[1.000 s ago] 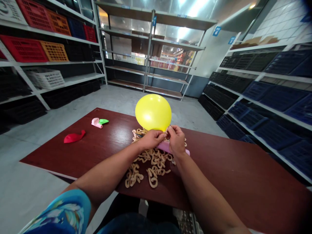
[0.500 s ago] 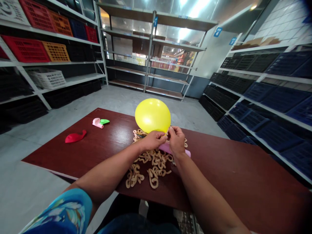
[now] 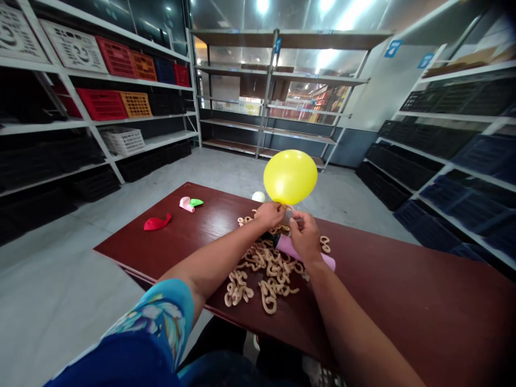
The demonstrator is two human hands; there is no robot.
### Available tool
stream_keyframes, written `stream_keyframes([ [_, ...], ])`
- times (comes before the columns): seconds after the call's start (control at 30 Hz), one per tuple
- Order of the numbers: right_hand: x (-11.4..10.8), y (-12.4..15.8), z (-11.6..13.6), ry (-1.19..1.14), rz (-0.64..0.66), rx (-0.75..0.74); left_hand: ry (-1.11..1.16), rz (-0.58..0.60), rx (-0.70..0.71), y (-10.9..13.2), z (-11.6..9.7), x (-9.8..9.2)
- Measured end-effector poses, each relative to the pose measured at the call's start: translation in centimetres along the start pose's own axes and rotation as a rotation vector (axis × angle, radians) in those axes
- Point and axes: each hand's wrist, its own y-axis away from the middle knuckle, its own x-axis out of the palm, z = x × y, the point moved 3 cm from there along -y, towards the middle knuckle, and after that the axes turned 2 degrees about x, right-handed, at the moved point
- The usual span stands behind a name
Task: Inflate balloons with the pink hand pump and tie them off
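An inflated yellow balloon point(image 3: 290, 176) stands over the far side of the table, its neck downward. My left hand point(image 3: 271, 214) is closed on the neck. My right hand point(image 3: 305, 232) is closed just to the right, its fingers pinching a thin tan strand that runs to the neck; what lies inside the fingers is partly hidden. Beneath my hands lies a pink tube point(image 3: 287, 245) with a dark end, partly covered by my right hand. Around it spread many curly tan pieces point(image 3: 264, 258), whose kind I cannot make out.
On the brown table point(image 3: 387, 290), a limp red balloon point(image 3: 157, 222) lies at left, beside limp pink point(image 3: 186, 203) and green point(image 3: 196, 202) balloons. A white round object point(image 3: 258, 196) shows at the far edge. Shelves with crates point(image 3: 113, 104) line both sides.
The view has swung left, so everything sits further right. My right hand has drawn back a little from the balloon's neck, and a tan strand shows between. The white round object has come into sight.
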Motion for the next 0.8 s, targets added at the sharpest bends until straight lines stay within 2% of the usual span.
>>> stream_keyframes([
  [0.1, 0.0, 0.1, 0.3, 0.074, 0.016, -0.073, -0.036, 0.024, -0.094, -1.4, 1.1, -0.4],
  [0.23, 0.0, 0.2, 0.3, 0.121, 0.020, -0.098, -0.109, -0.125, -0.129, -1.5, 4.6, -3.4],
  [0.33, 0.1, 0.3, 0.5, 0.139, 0.043, -0.108, -0.215, -0.174, -0.311, -0.1, 9.6, -7.1],
  [0.43, 0.3, 0.3, 0.5, 0.161, 0.076, -0.111, -0.296, -0.146, -0.506, 2.4, 15.1, -10.7],
  [0.53, 0.5, 0.3, 0.3, 0.226, 0.129, -0.124, -0.323, -0.171, -0.672, 5.2, 19.3, -13.1],
  [0.67, 0.6, 0.2, -0.1, 0.376, 0.226, -0.117, -0.197, -0.212, -0.785, 7.6, 22.1, -14.0],
  [0.8, 0.2, 0.0, -0.1, 0.490, 0.326, -0.092, -0.070, -0.189, -0.749, 7.8, 23.1, -13.8],
])
